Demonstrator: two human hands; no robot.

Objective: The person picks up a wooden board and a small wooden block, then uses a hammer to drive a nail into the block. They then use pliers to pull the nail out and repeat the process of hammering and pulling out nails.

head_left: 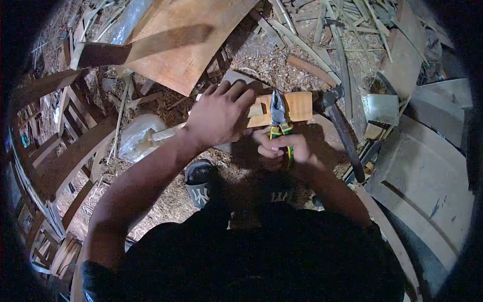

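Note:
My right hand (284, 147) is closed around the green-and-yellow handles of a pair of pliers (277, 111). The jaws point away from me and lie over a short light-brown wooden board (298, 106). On the board's left part my left hand (221, 108) presses down, its fingers curled over the far side. A smaller strip of wood (255, 109) shows beside those fingers. Beneath the board is a grey block (236, 76), mostly covered. Just off the board's right end lies a hammer (344, 128), its handle slanting towards me.
A large wooden sheet (171, 45) lies ahead to the left. Clear plastic bags (142, 136) sit left of my hands. Curved wooden frames (75, 156) stand at far left, grey panels (425, 176) at right. Wood shavings and offcuts (312, 68) cover the floor around my sandal (199, 183).

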